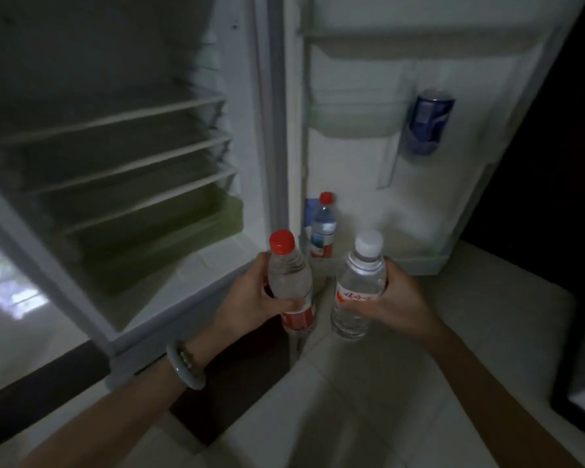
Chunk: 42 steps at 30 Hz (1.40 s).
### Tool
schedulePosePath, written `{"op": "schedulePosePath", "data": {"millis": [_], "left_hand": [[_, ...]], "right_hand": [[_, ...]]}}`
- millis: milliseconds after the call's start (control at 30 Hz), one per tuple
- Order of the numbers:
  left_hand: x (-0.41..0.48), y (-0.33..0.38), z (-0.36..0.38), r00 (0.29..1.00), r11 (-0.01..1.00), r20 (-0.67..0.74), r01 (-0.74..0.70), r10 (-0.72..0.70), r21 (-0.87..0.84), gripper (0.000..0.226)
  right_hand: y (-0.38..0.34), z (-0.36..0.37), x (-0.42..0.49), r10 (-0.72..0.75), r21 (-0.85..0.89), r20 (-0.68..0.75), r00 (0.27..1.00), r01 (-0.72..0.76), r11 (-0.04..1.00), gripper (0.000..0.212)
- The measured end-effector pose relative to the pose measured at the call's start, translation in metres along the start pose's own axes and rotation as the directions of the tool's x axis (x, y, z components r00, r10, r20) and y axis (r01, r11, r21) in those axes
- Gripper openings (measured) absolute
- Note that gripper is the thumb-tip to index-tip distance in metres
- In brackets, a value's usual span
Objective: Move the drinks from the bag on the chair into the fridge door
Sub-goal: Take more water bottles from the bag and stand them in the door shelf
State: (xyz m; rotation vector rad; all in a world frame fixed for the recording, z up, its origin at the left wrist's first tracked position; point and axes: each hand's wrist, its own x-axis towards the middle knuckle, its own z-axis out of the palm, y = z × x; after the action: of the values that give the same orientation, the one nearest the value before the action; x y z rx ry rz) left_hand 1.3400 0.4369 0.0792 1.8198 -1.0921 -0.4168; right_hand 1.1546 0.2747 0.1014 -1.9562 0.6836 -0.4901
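My left hand [254, 292] grips a clear water bottle with a red cap [289, 275] upright in front of the open fridge. A clear bottle with a white cap [358, 282] is held upright in my right hand [397, 298]. Both bottles hover just before the bottom shelf of the fridge door [416, 261]. Another red-capped bottle [323, 228] stands in that bottom door shelf at its left end. A blue can [428, 121] sits in a middle door shelf on the right. The bag and chair are out of view.
The fridge body [115, 170] on the left is open, with wire shelves and a greenish drawer at the bottom. Pale tiled floor [385, 383] lies below. A dark object [581, 349] stands at the right edge.
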Motion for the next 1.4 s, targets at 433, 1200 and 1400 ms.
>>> {"op": "schedulePosePath", "data": {"millis": [433, 1200, 1400], "left_hand": [[0.202, -0.004, 0.084, 0.998, 0.991, 0.057, 0.001, 0.007, -0.137, 0.065], [0.263, -0.043, 0.194, 0.929, 0.948, -0.239, 0.308, -0.283, 0.075, 0.047], [0.264, -0.039, 0.205, 0.899, 0.950, -0.367, 0.294, -0.238, 0.103, 0.048]], "right_hand": [[0.056, -0.069, 0.140, 0.063, -0.014, -0.385, 0.921, -0.074, 0.997, 0.069], [0.152, -0.071, 0.257, 0.121, 0.001, -0.069, 0.990, -0.122, 0.993, 0.052], [0.155, -0.072, 0.262, 0.030, 0.012, -0.049, 0.998, -0.030, 0.999, 0.053]]}}
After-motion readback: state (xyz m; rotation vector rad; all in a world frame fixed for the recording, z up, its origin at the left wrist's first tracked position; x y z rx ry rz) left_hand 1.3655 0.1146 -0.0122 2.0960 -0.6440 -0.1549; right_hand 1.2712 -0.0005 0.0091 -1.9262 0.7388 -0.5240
